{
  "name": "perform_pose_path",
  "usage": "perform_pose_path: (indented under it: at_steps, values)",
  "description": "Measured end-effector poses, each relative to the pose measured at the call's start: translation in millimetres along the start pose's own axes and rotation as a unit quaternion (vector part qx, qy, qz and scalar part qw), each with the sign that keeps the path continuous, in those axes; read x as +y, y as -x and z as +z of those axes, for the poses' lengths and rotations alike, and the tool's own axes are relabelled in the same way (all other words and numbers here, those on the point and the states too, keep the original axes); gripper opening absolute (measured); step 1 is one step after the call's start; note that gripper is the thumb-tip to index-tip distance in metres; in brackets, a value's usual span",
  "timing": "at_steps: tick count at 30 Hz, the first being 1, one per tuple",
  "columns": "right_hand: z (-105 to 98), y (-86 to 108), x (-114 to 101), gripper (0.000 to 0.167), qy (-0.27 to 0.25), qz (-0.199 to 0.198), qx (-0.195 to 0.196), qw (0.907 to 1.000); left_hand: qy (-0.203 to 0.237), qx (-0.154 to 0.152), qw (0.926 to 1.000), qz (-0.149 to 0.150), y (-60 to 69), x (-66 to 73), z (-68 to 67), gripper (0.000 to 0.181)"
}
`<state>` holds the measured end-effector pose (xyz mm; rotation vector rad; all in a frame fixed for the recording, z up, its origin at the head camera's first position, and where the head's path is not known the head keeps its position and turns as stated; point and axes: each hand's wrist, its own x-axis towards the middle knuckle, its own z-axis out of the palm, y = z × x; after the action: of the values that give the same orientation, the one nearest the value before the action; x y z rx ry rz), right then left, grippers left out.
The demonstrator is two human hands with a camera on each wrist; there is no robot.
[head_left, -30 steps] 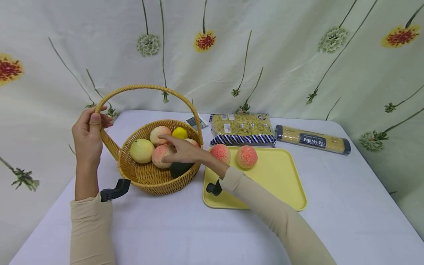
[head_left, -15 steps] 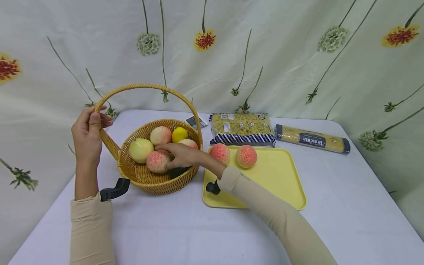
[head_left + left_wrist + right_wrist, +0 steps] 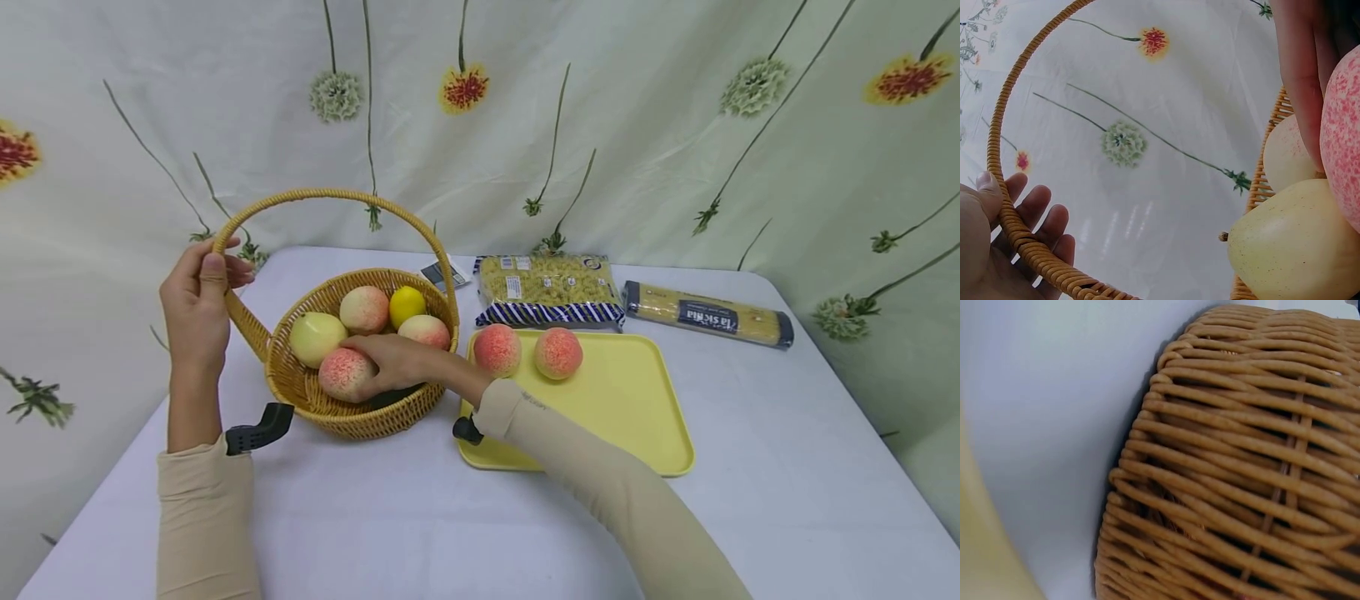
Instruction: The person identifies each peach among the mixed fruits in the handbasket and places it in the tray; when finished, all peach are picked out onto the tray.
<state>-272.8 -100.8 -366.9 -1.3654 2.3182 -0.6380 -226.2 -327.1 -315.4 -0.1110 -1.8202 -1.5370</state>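
My left hand [image 3: 198, 304] grips the left side of the wicker basket's arched handle [image 3: 330, 194], thumb on one side and fingers on the other. Inside the basket [image 3: 360, 428], my right hand [image 3: 397, 362] holds a pink-speckled peach [image 3: 343, 374] from its right side, thumb toward me. A pale yellow pear [image 3: 316, 337] lies just behind that peach. Farther back are another peach [image 3: 364, 309], a yellow lemon [image 3: 407, 305] and a third peach [image 3: 425, 331]. Something dark green [image 3: 399, 395] sits under my right hand, mostly hidden. The right wrist view shows only the basket's woven wall [image 3: 1229, 462] close up.
Right of the basket, a yellow tray [image 3: 630, 408] carries two peaches [image 3: 528, 353] at its back left. Behind it lie a bag of pasta [image 3: 551, 292] and a long spaghetti pack [image 3: 708, 316]. A small card [image 3: 446, 275] lies behind the basket.
My right hand has taken hold of the front peach and moved it left and slightly toward me within the basket. The left hand stays on the handle.
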Motion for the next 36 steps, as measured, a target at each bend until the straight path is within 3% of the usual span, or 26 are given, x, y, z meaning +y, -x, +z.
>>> perform_pose_path:
  at_steps: [10, 21, 36]
  values:
    - [1.4, -2.1, -3.9, 0.066, 0.01, 0.01, 0.022, 0.9997, 0.018, -0.001, 0.9998, -0.007, 1.4, 3.9, -0.6, 0.03]
    - [0.5, -1.2, -1.3, 0.065, -0.005, -0.011, 0.042, 0.999, 0.021, -0.005, 0.9997, -0.008, -0.1, 4.0, 2.0, 0.03]
    - [2.6, -0.7, 0.1, 0.065, -0.08, -0.049, 0.083, 0.9921, 0.029, -0.002, 0.9996, -0.003, -0.1, 2.8, 0.2, 0.029]
